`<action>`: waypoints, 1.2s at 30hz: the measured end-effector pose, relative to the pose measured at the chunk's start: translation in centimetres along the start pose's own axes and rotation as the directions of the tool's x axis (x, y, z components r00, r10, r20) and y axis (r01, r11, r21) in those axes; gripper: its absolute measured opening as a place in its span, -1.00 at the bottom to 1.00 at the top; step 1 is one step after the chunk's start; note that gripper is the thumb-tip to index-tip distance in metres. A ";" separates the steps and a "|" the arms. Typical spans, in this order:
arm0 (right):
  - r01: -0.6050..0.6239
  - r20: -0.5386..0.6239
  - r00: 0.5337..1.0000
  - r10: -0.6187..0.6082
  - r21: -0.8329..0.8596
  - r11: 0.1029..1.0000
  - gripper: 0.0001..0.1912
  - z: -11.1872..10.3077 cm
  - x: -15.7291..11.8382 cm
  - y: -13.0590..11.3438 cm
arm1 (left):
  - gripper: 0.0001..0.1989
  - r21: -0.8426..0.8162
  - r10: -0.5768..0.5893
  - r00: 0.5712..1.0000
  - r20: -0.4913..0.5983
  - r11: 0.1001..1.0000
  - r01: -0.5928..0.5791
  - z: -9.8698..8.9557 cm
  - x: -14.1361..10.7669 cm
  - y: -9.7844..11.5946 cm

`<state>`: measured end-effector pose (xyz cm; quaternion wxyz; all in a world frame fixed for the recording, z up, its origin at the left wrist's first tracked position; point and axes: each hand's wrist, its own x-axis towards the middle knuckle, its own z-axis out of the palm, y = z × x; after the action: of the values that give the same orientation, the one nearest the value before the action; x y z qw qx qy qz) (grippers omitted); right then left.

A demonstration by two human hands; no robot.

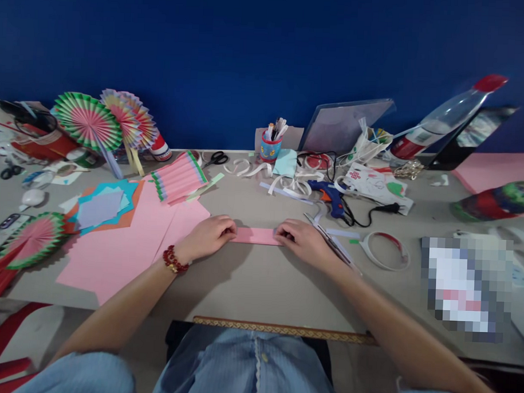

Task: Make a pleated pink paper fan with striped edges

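A narrow pink strip of folded paper lies across the middle of the table between my hands. My left hand pinches its left end, and a red bead bracelet circles that wrist. At the strip's right end, my right hand pinches the paper, fingers curled together. Just right of that hand, partly under the forearm, lie scissors or a similar slim metal tool. Large pink paper sheets spread left of my left hand. Behind them rests a pleated pink paper with green edging.
Paper fan rosettes stand at the back left. A blue glue gun with a black cord lies right of centre, near curled white strips and a tape roll. A pen cup and a tilted bottle stand by the blue wall.
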<state>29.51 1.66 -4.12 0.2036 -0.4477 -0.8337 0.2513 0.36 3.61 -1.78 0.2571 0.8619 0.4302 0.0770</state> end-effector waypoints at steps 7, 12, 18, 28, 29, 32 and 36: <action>0.024 0.076 0.997 -0.026 0.014 1.000 -0.90 -0.7 0.1 -0.1 | -0.87 -0.010 0.008 1.000 -0.013 1.000 -0.008 0.1 -0.1 0.0; 0.024 0.101 0.995 -0.026 0.020 1.000 -0.92 -1.1 0.1 -0.2 | -0.87 -0.003 0.006 1.000 -0.014 1.000 -0.006 0.1 -0.1 0.1; -0.001 0.094 0.996 -0.001 0.019 1.000 -0.92 -0.9 0.2 0.1 | -0.87 -0.009 0.011 1.000 -0.014 1.000 -0.011 0.1 -0.1 0.0; 0.005 0.056 0.998 -0.005 -0.009 1.000 -0.92 -0.4 0.1 0.4 | -0.89 0.000 0.011 1.000 -0.009 1.000 -0.011 0.1 -0.1 0.0; 0.007 0.053 0.999 -0.006 -0.012 1.000 -0.92 -0.4 0.1 0.5 | -0.88 0.003 0.013 1.000 -0.009 1.000 -0.013 0.1 -0.1 -0.1; 0.012 0.055 0.998 -0.012 -0.012 1.000 -0.91 -0.4 0.1 0.5 | -0.88 0.004 0.023 1.000 -0.007 1.000 -0.023 0.1 0.0 -0.2; 0.010 0.049 0.999 -0.009 -0.021 1.000 -0.90 -0.3 0.0 0.4 | -0.88 0.004 0.021 1.000 -0.007 1.000 -0.021 0.1 0.0 -0.1</action>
<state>29.95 1.93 -4.13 0.1798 -0.4394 -0.8432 0.2524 0.30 3.64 -1.93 0.2528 0.8666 0.4223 0.0819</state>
